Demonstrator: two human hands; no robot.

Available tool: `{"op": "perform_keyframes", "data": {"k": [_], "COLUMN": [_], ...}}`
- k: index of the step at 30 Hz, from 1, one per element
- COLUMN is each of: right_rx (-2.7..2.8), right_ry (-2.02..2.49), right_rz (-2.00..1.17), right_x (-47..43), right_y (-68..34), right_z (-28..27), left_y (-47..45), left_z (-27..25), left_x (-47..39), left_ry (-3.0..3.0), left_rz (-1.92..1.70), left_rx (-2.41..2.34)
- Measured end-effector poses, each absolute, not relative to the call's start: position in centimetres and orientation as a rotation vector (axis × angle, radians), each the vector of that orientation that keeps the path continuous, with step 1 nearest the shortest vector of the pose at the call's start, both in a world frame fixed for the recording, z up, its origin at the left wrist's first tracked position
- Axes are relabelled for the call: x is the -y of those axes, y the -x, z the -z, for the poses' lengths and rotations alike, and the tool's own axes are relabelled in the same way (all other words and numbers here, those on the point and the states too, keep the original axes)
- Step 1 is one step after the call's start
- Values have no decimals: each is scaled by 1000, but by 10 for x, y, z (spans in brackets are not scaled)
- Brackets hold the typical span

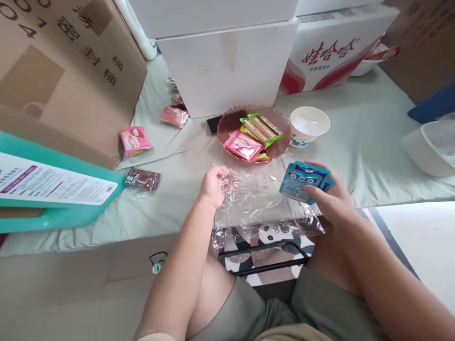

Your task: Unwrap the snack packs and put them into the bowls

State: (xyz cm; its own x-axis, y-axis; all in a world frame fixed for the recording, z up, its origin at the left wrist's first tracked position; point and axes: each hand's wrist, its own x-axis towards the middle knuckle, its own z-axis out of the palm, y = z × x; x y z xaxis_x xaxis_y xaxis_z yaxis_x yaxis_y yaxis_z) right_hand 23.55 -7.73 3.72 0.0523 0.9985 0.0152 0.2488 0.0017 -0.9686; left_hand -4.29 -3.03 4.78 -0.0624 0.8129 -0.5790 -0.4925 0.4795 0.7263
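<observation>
My left hand [215, 185] is closed on the gathered edge of a clear plastic bag [249, 203], which spreads over the table's front edge and hangs down. In my right hand [332, 194] are a few flat blue packets [300, 182], fanned slightly, with the thumb across their front. Just beyond the bag stands a pinkish scalloped bowl [227, 147] holding green-edged wafer packs [263, 129] and a pink snack packet [243, 146]. A white paper cup [309, 124] with a blue pattern stands to the bowl's right.
At left lie a brown cocoa packet [142, 180], a pink packet [135, 140] and another pink packet [174, 116]. A green jug [57, 184] and a large carton [71, 80] flank them. White boxes [227, 71] stand behind the bowl, with a dark phone-like object [213, 125] below. A white container [430, 149] sits right.
</observation>
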Motion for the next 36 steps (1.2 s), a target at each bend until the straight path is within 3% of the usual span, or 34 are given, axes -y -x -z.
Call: {"op": "perform_keyframes", "data": {"k": [6,12,16,24,31,36], "right_rx": [1097,1462,1662,2025,1491,1253], "right_ry": [1441,1316,1297,1435,1587,1527], "right_rz": [-982,-923,-653,-694,-560,-688], "right_x": [70,-27,-13,87,52,43], "right_y": [-230,-182,-185,-209,-221,-231], "right_z": [-82,-126,-110,-26,-50,-54], "left_y": [54,57,60,62,71,75], "left_z": [-42,-40,-42,-51,-53,-49], "left_x": [35,33,32,34,32,29], "left_ry": [-850,-918,-902,-812,-881,-910], "left_rz": [-1038,-1042,-1062,-1051,-1134,-1251], "left_rx": [-1522,-1492,-1454,-1304,-1362,-1380]}}
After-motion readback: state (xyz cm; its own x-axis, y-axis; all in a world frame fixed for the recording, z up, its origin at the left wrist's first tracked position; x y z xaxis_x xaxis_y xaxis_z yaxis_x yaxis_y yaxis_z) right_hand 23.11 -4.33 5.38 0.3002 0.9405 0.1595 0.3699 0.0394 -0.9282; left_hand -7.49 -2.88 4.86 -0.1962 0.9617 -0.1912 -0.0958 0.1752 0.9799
